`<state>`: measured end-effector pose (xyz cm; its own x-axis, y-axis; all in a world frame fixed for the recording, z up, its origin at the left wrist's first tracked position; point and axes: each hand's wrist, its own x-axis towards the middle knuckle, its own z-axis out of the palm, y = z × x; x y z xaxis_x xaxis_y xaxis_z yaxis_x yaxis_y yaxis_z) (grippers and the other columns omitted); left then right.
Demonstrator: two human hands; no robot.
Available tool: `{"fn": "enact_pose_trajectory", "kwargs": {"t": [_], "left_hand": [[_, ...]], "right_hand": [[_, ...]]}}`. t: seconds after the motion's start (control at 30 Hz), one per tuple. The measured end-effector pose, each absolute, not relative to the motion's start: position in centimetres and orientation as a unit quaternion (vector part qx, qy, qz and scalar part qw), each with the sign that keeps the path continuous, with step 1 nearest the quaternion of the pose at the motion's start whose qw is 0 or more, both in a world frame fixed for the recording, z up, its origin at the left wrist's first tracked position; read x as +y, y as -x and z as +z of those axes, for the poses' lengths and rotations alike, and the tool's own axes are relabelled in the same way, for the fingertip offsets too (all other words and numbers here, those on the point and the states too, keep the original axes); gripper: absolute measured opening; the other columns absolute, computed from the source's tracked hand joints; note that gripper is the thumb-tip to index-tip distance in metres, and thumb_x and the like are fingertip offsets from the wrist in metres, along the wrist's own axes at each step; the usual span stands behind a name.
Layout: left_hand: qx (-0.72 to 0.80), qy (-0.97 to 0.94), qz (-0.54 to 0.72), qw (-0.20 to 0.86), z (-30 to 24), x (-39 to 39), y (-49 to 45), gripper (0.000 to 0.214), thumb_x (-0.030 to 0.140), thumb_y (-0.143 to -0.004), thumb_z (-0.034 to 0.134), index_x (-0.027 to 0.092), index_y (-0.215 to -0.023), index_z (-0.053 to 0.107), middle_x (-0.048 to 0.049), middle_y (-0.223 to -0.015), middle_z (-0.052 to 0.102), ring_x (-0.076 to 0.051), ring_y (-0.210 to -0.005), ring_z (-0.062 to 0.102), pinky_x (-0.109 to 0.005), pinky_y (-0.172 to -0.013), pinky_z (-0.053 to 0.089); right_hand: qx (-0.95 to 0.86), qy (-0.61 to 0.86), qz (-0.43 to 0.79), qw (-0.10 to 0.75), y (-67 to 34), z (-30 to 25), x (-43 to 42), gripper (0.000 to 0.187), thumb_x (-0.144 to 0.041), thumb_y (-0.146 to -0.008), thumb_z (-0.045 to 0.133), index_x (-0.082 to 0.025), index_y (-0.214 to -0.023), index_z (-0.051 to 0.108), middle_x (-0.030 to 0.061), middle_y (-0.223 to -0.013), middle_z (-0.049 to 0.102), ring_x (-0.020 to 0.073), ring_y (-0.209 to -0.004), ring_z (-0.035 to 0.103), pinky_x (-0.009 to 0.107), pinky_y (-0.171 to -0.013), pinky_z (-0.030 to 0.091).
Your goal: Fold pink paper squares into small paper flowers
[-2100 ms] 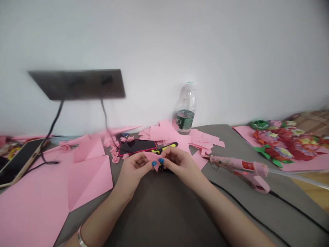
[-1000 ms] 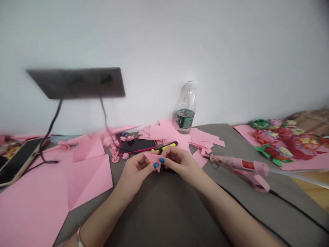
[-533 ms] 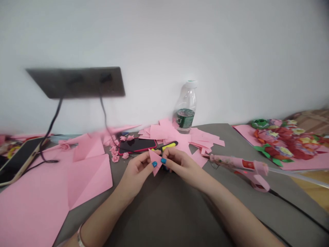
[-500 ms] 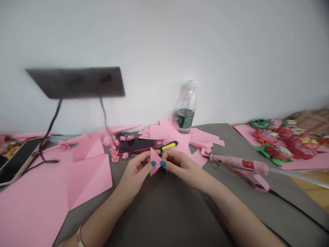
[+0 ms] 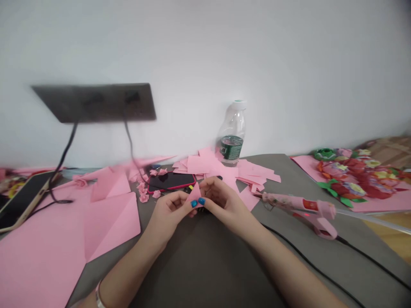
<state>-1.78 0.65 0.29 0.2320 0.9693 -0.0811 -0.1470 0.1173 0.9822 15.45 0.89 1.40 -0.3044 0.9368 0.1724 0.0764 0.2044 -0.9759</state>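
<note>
Between my two hands is a small folded piece of pink paper (image 5: 193, 195), its pointed tip upward. My left hand (image 5: 170, 214) pinches it from the left, thumb in front and fingers curled behind. From the other side my right hand (image 5: 224, 205) pinches the same piece, its thumb tip touching the left thumb. Blue polish shows on both thumbnails. Just behind the hands lies a yellow and black cutter (image 5: 190, 187), mostly covered by them. A phone with a red edge (image 5: 171, 181) rests to the left of it, beside several small pink paper roses (image 5: 141, 187).
Loose pink paper pieces (image 5: 205, 164) surround a plastic bottle (image 5: 231, 141) against the wall. A pink glue gun (image 5: 298, 205) with a black cord lies at right, near colourful paper flowers (image 5: 353, 175). Large pink sheets (image 5: 41, 244) and another phone (image 5: 24, 199) are at left.
The paper has turned in my fingers, and its point now stands upright. My thumbs have come together, and my right hand now covers most of the cutter.
</note>
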Motion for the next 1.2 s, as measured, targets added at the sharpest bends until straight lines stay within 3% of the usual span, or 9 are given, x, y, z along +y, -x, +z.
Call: {"fn": "enact_pose_trajectory", "kwargs": {"t": [0.27, 0.57, 0.87, 1.07, 1.2], "left_hand": [[0.415, -0.458, 0.451, 0.644, 0.6, 0.5, 1.73, 0.028, 0.041, -0.074, 0.077, 0.015, -0.069, 0.069, -0.0003, -0.066, 0.063, -0.011, -0.062, 0.056, -0.023, -0.062, 0.044], [0.421, -0.453, 0.453, 0.642, 0.18, 0.65, 1.85, 0.024, 0.039, -0.076, 0.076, 0.015, -0.076, 0.073, -0.0028, -0.071, 0.067, -0.013, -0.065, 0.06, -0.025, -0.065, 0.048], [0.419, -0.493, 0.441, 0.623, 0.53, 0.6, 1.7, 0.018, 0.035, -0.08, 0.074, 0.017, -0.081, 0.075, -0.0028, -0.078, 0.069, -0.012, -0.07, 0.057, -0.023, -0.068, 0.047], [0.419, -0.486, 0.45, 0.621, 0.46, 0.57, 1.76, 0.021, 0.036, -0.08, 0.073, 0.015, -0.08, 0.076, -0.0042, -0.077, 0.069, -0.013, -0.07, 0.057, -0.024, -0.067, 0.047], [0.425, -0.438, 0.47, 0.637, 0.59, 0.61, 1.65, 0.024, 0.038, -0.073, 0.079, 0.014, -0.079, 0.077, -0.0044, -0.072, 0.069, -0.013, -0.067, 0.058, -0.024, -0.066, 0.049]], "right_hand": [[-0.727, 0.395, 0.263, 0.497, -15.33, 0.98, 0.86, 0.03, -0.009, -0.085, 0.057, -0.024, -0.111, 0.064, 0.0033, -0.091, 0.062, 0.0138, -0.072, 0.054, 0.027, -0.063, 0.045], [-0.744, 0.405, 0.209, 0.488, -15.25, 0.75, 0.83, 0.034, -0.01, -0.088, 0.058, -0.024, -0.118, 0.065, 0.0063, -0.098, 0.065, 0.0159, -0.08, 0.06, 0.029, -0.069, 0.052], [-0.74, 0.386, 0.214, 0.507, -15.36, 1.31, 0.92, 0.02, -0.005, -0.086, 0.055, -0.022, -0.088, 0.066, 0.0052, -0.093, 0.06, 0.0167, -0.085, 0.059, 0.028, -0.07, 0.05], [-0.751, 0.381, 0.199, 0.501, -15.44, 1.48, 0.89, 0.016, -0.007, -0.087, 0.056, -0.022, -0.083, 0.062, 0.005, -0.092, 0.058, 0.0176, -0.089, 0.059, 0.03, -0.075, 0.05], [-0.787, 0.345, 0.142, 0.491, -15.57, 1.47, 0.86, 0.018, -0.009, -0.091, 0.055, -0.022, -0.082, 0.062, 0.0055, -0.091, 0.066, 0.0183, -0.088, 0.063, 0.032, -0.076, 0.05]]}}
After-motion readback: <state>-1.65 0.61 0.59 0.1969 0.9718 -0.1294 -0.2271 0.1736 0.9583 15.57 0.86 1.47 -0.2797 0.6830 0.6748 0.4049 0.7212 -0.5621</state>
